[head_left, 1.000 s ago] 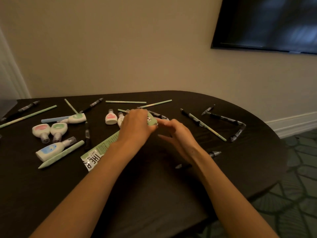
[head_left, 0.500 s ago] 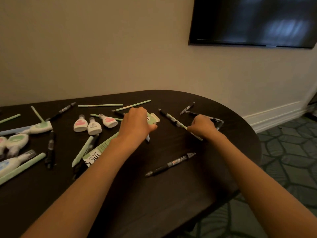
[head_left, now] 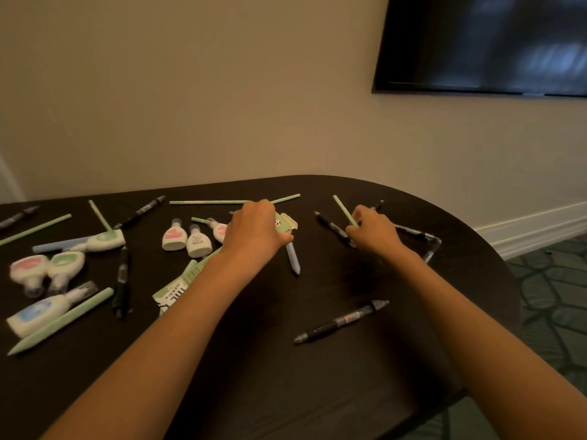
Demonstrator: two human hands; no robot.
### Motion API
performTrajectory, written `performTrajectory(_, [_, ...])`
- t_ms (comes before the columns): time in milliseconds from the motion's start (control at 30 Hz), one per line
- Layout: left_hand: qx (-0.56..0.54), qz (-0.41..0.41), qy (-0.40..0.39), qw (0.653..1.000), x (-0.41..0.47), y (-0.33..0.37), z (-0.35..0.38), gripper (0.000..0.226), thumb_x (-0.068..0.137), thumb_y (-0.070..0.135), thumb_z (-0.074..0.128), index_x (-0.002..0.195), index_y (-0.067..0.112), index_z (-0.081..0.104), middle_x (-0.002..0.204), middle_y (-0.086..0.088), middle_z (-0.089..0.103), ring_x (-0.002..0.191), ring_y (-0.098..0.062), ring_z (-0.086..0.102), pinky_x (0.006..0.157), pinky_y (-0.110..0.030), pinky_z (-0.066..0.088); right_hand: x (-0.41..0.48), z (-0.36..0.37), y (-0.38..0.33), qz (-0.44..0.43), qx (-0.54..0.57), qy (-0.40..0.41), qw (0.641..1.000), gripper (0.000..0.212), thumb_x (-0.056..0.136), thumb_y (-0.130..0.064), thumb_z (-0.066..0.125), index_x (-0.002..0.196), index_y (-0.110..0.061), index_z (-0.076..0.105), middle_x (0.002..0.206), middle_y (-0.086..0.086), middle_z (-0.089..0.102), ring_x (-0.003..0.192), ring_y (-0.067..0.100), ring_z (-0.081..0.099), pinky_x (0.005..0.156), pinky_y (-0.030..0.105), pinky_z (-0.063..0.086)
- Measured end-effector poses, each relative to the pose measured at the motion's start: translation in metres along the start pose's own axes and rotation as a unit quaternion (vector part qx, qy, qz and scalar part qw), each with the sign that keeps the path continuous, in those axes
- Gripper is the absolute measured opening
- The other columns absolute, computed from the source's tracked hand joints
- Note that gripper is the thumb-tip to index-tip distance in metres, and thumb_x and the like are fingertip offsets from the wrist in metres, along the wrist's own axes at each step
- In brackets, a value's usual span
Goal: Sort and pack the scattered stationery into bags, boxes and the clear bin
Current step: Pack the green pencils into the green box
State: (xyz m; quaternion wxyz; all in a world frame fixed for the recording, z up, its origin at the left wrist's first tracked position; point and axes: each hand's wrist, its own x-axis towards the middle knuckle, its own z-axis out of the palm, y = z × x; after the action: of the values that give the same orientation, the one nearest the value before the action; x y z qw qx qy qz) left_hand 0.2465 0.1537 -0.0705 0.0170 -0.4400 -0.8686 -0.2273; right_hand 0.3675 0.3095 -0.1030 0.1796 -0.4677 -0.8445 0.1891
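Observation:
My left hand (head_left: 254,233) grips the open end of a long green pencil box (head_left: 282,224), which runs back under my forearm to its printed end (head_left: 173,293). A pale blue pencil (head_left: 292,257) lies just right of that hand. My right hand (head_left: 374,231) pinches a thin green pencil (head_left: 344,211) and holds it tilted up off the dark table (head_left: 333,376). Black pens (head_left: 330,227) lie around that hand. Another black pen (head_left: 341,322) rests nearer to me.
Several white correction-tape dispensers (head_left: 187,239) with pink, green and blue labels lie to the left, among green pencils (head_left: 60,320) and black pens (head_left: 122,281). More green pencils (head_left: 206,202) lie by the wall. The table's curved edge drops to patterned carpet (head_left: 546,296) on the right.
My right hand reached right from beside the box, closed on the thin green pencil and has now lifted one end off the table. My left hand stayed on the box.

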Motion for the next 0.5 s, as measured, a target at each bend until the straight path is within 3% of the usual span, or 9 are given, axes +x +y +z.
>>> performTrajectory(133, [0.008,-0.045,0.021,0.999,0.011,-0.042,-0.015,0.046,0.079,0.039,0.069,0.113,0.010,0.058,0.108,-0.011,0.058,0.101,-0.027,0.055,0.069,-0.031,0.037,0.010,0.024,-0.043,-0.063,0.003,-0.056,0.996,0.010,0.095,-0.020,0.046,0.089,-0.018,0.054,0.081,0.002,0.055,0.077,0.017,0.056,0.069,0.031,0.047])
performTrajectory(233, [-0.008,-0.076,0.033,0.996,0.022,-0.073,-0.027,0.039,0.079,0.038,0.069,0.104,0.009,0.060,0.094,-0.007,0.058,0.087,-0.023,0.055,0.063,-0.030,0.037,0.023,0.038,-0.071,-0.089,-0.013,-0.096,0.991,0.016,0.094,-0.014,0.044,0.084,-0.017,0.057,0.076,0.002,0.056,0.077,0.018,0.058,0.067,0.029,0.047])
performTrajectory(367, [-0.018,-0.093,0.070,0.993,0.046,-0.101,-0.038,0.041,0.078,0.036,0.071,0.106,0.008,0.061,0.087,-0.003,0.052,0.079,-0.016,0.046,0.060,-0.028,0.032,0.057,0.051,-0.091,-0.133,-0.143,-0.014,0.981,0.018,0.093,-0.015,0.047,0.106,-0.011,0.060,0.101,0.009,0.049,0.083,0.023,0.054,0.068,0.032,0.044])
performTrajectory(500, [-0.013,-0.092,0.043,0.995,0.071,-0.112,-0.033,0.044,0.078,0.034,0.071,0.111,0.008,0.058,0.092,-0.005,0.055,0.085,-0.019,0.051,0.063,-0.028,0.036,0.092,0.072,-0.107,-0.170,-0.219,-0.042,0.960,0.031,0.089,-0.009,0.054,0.120,-0.011,0.049,0.123,0.014,0.038,0.097,0.030,0.054,0.077,0.035,0.046])
